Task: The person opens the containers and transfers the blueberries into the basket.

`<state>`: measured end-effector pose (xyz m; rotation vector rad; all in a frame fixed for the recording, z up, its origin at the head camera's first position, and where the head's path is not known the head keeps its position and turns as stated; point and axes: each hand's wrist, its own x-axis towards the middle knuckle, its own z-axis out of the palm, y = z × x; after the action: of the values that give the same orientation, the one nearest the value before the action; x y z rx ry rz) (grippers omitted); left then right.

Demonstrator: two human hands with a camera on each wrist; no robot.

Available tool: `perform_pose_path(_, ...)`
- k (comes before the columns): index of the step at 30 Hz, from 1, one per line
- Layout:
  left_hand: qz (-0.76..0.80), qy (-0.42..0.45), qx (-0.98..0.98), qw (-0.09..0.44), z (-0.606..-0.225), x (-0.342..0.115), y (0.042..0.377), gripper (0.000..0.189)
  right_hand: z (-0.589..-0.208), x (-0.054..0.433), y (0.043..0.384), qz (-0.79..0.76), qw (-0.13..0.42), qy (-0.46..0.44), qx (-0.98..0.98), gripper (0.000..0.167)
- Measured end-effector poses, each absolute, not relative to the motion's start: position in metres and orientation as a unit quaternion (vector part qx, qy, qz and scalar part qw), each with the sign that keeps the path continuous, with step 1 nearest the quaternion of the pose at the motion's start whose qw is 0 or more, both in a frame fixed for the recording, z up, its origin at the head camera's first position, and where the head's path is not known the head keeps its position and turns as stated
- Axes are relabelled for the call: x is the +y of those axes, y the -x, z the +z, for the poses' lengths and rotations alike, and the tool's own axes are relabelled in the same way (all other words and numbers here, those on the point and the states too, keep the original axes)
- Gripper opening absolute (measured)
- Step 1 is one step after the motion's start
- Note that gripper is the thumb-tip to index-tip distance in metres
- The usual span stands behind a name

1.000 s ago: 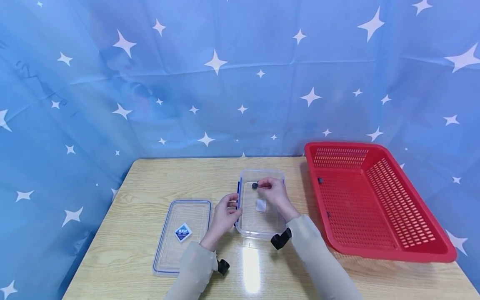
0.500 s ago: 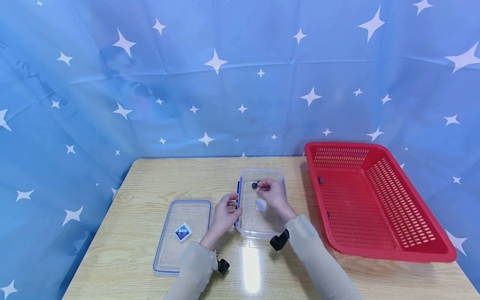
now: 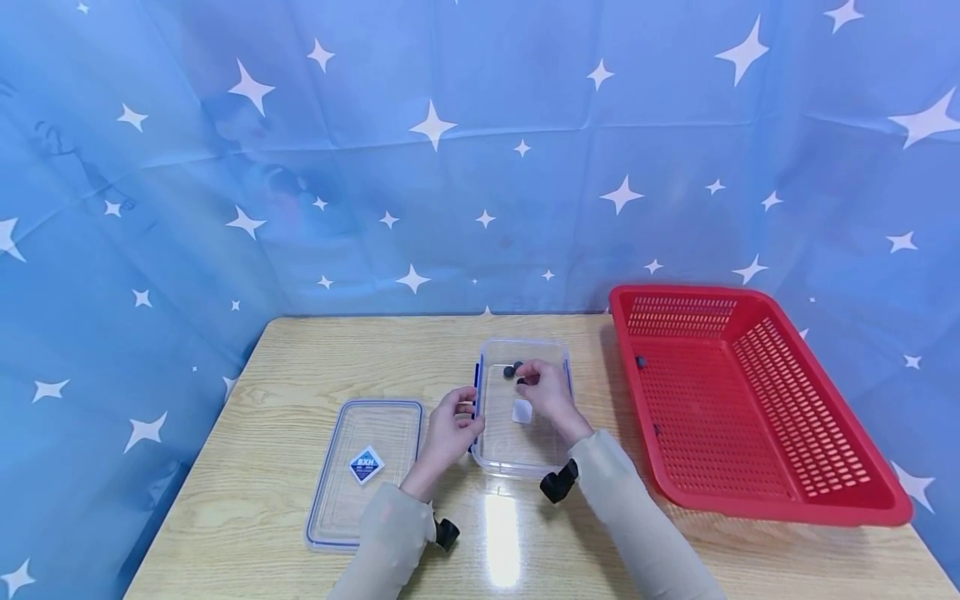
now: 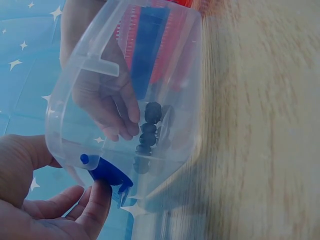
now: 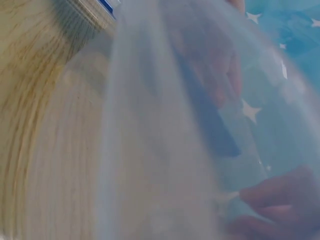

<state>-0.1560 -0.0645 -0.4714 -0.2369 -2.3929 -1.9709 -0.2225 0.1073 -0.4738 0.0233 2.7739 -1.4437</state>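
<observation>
In the head view, a clear plastic food container point(image 3: 522, 450) with blue latches stands mid-table. My left hand point(image 3: 452, 425) grips its left side, fingers at a blue latch point(image 4: 111, 172) in the left wrist view. My right hand point(image 3: 547, 390) reaches down inside, fingers bent and fingertips right beside small dark round balls point(image 3: 509, 372). Through the wall, the left wrist view shows these balls point(image 4: 153, 112) in a row on the floor, the right fingers next to them with nothing seen between them. A pale square label point(image 3: 522, 411) lies at the container's floor.
A clear lid point(image 3: 337, 500) with a blue seal and a BXH sticker lies left of the container. To the right stands a large red basket point(image 3: 720, 417); two small dark balls point(image 3: 641, 362) sit along its left side. A starry blue curtain hangs behind.
A dark ball at the right fingertips, hidden before, now shows below them, and another shows more fully behind. The right fingers have shifted slightly; the left hand stays in place.
</observation>
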Motion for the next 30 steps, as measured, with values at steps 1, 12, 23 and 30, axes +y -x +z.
perform_pose_path(1, -0.634, 0.075, -0.769, 0.014, -0.466, -0.064, 0.153, 0.042, -0.473, 0.107, 0.222, -0.458, 0.007, -0.005, 0.889, 0.019)
perform_pose_path(12, -0.633, 0.071, -0.771, 0.02, -0.488, -0.066, 0.163, 0.045, -0.475, 0.108, 0.219, -0.424, 0.012, 0.033, 0.905, 0.021)
perform_pose_path(23, -0.641, 0.069, -0.764, 0.009, -0.456, -0.064, 0.15, 0.042, -0.474, 0.109, 0.217, -0.368, 0.009, 0.064, 0.927, 0.018)
perform_pose_path(30, -0.634, 0.07, -0.77, 0.012, -0.469, -0.065, 0.154, 0.043, -0.471, 0.107, 0.216, -0.358, 0.083, 0.023, 0.93, 0.022)
